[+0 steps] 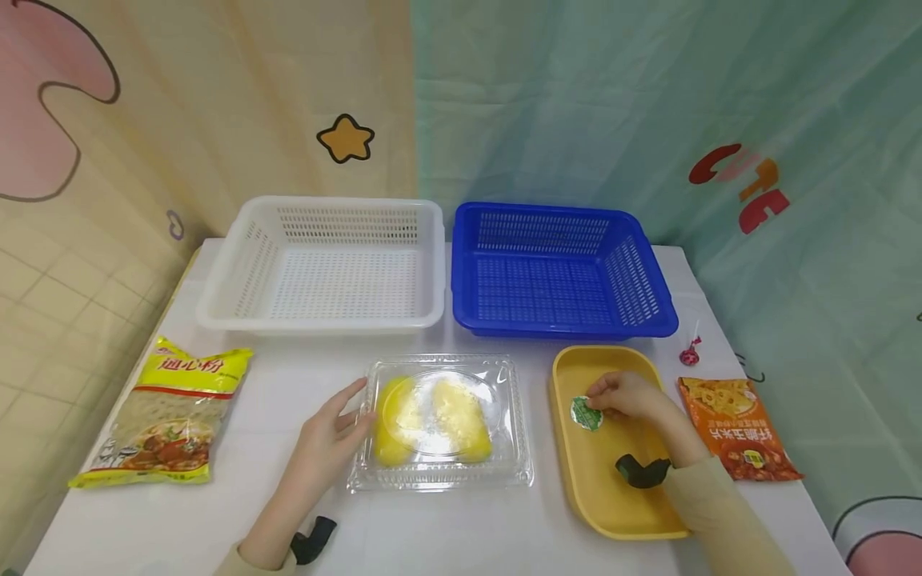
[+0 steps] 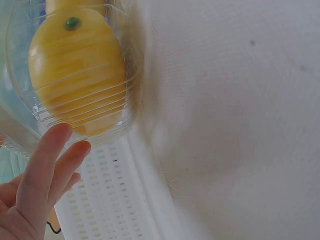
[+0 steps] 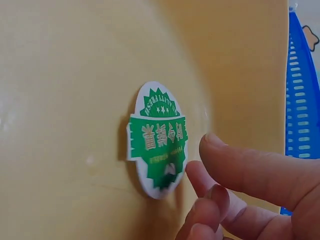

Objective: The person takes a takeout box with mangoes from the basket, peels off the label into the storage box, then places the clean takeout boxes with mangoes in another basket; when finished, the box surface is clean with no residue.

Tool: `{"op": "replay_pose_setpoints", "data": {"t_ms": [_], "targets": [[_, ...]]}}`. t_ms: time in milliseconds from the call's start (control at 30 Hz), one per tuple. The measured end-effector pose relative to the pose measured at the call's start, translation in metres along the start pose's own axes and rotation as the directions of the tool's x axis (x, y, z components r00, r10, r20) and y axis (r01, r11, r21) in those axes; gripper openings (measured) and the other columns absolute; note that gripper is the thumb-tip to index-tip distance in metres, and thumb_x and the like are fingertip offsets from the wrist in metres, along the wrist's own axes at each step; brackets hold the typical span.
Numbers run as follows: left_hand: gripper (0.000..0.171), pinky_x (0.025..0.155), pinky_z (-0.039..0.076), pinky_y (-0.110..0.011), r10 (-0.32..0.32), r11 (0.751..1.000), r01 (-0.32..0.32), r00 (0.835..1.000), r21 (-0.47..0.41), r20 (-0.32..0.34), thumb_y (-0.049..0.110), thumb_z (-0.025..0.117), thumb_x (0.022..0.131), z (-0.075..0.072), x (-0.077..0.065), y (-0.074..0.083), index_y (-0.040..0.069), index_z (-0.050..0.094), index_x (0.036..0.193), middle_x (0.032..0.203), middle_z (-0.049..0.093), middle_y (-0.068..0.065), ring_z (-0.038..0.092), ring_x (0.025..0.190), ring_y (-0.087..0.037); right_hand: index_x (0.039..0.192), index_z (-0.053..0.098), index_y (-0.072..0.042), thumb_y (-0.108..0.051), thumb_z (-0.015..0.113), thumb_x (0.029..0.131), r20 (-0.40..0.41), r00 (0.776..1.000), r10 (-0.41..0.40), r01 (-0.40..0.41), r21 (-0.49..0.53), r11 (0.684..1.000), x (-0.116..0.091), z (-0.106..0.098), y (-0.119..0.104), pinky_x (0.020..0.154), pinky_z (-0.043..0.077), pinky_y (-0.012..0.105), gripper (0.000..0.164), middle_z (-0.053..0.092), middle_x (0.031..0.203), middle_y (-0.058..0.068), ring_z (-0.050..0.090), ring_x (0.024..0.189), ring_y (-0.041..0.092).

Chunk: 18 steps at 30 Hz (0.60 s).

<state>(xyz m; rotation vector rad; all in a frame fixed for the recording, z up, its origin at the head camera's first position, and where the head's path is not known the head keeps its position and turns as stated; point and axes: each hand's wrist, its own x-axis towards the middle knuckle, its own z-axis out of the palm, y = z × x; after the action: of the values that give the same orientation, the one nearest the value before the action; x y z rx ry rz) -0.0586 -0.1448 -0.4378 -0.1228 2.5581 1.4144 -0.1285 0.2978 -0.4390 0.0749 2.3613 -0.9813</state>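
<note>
A clear plastic clamshell box point(image 1: 513, 448) with two yellow fruits point(image 1: 461, 420) inside lies on the white table. My left hand point(image 1: 327, 440) touches its left edge with fingers extended; the left wrist view shows those fingers point(image 2: 52, 160) nearly straight against the ridged wall, close to a yellow fruit point(image 2: 80, 65) with a green stem end. Inside a yellow tray point(image 1: 605, 504), my right hand point(image 1: 630, 396) is at a round green-and-white sticker label point(image 1: 587, 414). In the right wrist view, its thumb and index finger stand apart at the edge of the label point(image 3: 159, 140).
Behind stand a white basket point(image 1: 320, 324) and a blue basket point(image 1: 562, 328). A macaroni bag point(image 1: 169, 412) lies at the left. To the right are an orange snack bag point(image 1: 738, 428) and a small red lollipop point(image 1: 690, 353). A curtain point(image 1: 547, 104) hangs behind the table.
</note>
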Motion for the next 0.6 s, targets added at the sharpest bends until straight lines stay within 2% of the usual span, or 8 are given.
{"op": "replay_pose_setpoints", "data": {"t_ms": [200, 300, 400, 500, 600], "targets": [[0.058, 0.088, 0.057, -0.047, -0.004, 1.000, 0.004, 1.000, 0.013, -0.009, 0.024, 0.061, 0.098, -0.002, -0.001, 0.001, 0.016, 0.039, 0.151, 0.153, 0.038, -0.025, 0.056, 0.125, -0.043, 0.111, 0.065, 0.007, -0.019, 0.066, 0.092, -0.051, 0.998, 0.020, -0.021, -0.008, 1.000, -0.004, 0.001, -0.006, 0.061, 0.044, 0.027, 0.032, 0.057, 0.075, 0.002, 0.051, 0.067, 0.015], [0.058, 0.089, 0.057, -0.048, -0.007, 1.000, 0.007, 1.000, 0.022, -0.010, 0.025, 0.061, 0.098, -0.003, -0.001, 0.002, 0.016, 0.038, 0.151, 0.154, 0.037, -0.025, 0.056, 0.125, -0.043, 0.112, 0.065, 0.007, -0.025, 0.062, 0.096, -0.070, 0.997, -0.012, 0.010, -0.029, 1.000, -0.006, -0.007, -0.006, 0.063, 0.045, 0.027, 0.035, 0.057, 0.075, 0.002, 0.052, 0.070, 0.016], [0.059, 0.089, 0.056, -0.049, -0.008, 1.000, 0.008, 1.000, 0.029, -0.008, 0.027, 0.061, 0.098, -0.004, -0.002, 0.001, 0.017, 0.038, 0.151, 0.154, 0.036, -0.025, 0.056, 0.125, -0.043, 0.116, 0.062, 0.007, -0.032, 0.057, 0.100, -0.142, 0.989, -0.041, 0.038, -0.022, 0.999, -0.014, -0.021, -0.012, 0.068, 0.051, 0.024, 0.043, 0.061, 0.083, 0.009, 0.057, 0.077, 0.017], [0.059, 0.089, 0.056, -0.049, -0.010, 0.999, 0.010, 1.000, 0.033, -0.009, 0.028, 0.061, 0.098, -0.005, -0.002, 0.000, 0.018, 0.038, 0.151, 0.154, 0.036, -0.025, 0.056, 0.125, -0.043, 0.126, 0.056, 0.009, -0.039, 0.051, 0.102, -0.259, 0.963, -0.068, 0.070, -0.003, 0.998, -0.026, -0.039, -0.022, 0.073, 0.054, 0.020, 0.054, 0.063, 0.101, 0.020, 0.061, 0.086, 0.019], [0.059, 0.089, 0.057, -0.048, -0.012, 1.000, 0.013, 1.000, 0.026, -0.011, 0.027, 0.061, 0.098, -0.004, -0.003, 0.000, 0.018, 0.038, 0.151, 0.154, 0.036, -0.025, 0.056, 0.125, -0.043, 0.134, 0.051, 0.007, -0.044, 0.045, 0.103, -0.390, 0.919, -0.056, 0.072, 0.025, 0.997, -0.032, -0.061, -0.028, 0.072, 0.054, 0.018, 0.060, 0.059, 0.117, 0.026, 0.062, 0.088, 0.014]]}}
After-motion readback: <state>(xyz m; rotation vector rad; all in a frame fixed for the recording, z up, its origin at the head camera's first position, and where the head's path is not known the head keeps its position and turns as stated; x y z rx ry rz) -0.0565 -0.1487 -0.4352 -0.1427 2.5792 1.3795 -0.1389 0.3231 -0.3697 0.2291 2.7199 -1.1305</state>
